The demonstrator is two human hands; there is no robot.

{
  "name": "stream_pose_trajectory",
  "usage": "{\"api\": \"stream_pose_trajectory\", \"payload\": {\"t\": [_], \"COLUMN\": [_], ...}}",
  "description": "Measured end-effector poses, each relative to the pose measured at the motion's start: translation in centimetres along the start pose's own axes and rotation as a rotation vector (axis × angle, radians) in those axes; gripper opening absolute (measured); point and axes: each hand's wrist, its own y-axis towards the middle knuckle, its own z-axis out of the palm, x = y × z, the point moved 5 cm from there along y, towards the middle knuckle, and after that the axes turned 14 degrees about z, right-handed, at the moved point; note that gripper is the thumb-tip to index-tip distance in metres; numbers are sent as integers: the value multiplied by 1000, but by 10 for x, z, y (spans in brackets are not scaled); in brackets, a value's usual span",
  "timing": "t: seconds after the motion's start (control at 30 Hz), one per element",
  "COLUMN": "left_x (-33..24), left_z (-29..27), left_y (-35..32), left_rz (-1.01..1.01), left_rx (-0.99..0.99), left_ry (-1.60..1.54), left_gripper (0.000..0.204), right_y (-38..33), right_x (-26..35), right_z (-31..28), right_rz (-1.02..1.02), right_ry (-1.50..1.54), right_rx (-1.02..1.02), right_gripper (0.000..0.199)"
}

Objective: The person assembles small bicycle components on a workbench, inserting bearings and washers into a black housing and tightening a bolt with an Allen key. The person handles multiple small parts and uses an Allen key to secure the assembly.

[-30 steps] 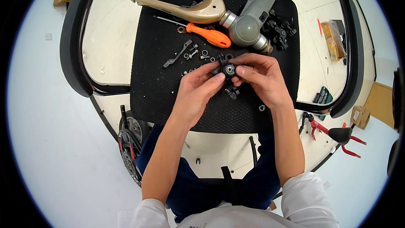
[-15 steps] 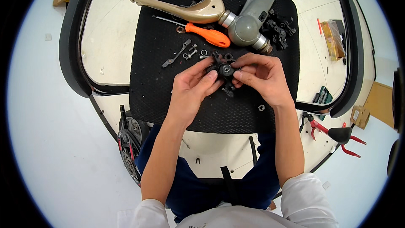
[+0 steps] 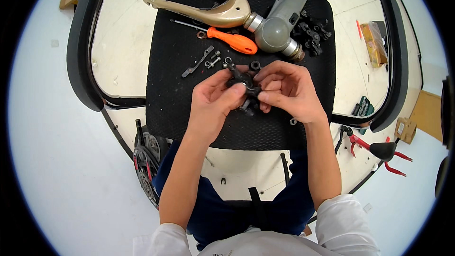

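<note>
Both hands are over the black seat of a chair, around a small black bicycle brake caliper. My left hand grips its left side, thumb across the top. From the right, my right hand pinches its edge between thumb and fingers. Fingers cover much of the caliper, and it is slightly blurred. Just beyond lie a small black ring, silver bolts and a flat grey bracket. A small nut sits below my right hand.
Farther up the seat are a screwdriver with an orange handle, a gold fork, a grey metal tube with a rounded joint, and black brake parts. Black armrests flank the seat. A red-handled tool is at right.
The caliper has turned in my hands: its round face with the central bolt no longer points up at me. My right fingers have shifted slightly left along it.
</note>
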Motion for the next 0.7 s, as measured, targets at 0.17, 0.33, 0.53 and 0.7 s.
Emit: {"api": "stream_pose_trajectory", "payload": {"t": [0.17, 0.33, 0.53, 0.7], "left_x": [1, 3, 2, 6], "left_z": [-3, 0, 3, 1], "left_y": [6, 4, 4, 4], "left_rz": [-72, -96, -123, -152], "left_rx": [-52, -57, -71, -93], "left_ry": [-24, -42, -91, -155], "left_gripper": [33, 36, 40, 41], "right_y": [-1, 0, 0, 2], "right_x": [4, 3, -3, 0], "right_z": [-10, -4, -4, 2], "right_rz": [-48, -62, -61, -114], "right_ry": [94, -19, -137, -209], "right_rx": [-24, -72, -57, -76], "right_gripper": [40, 29, 21, 22]}}
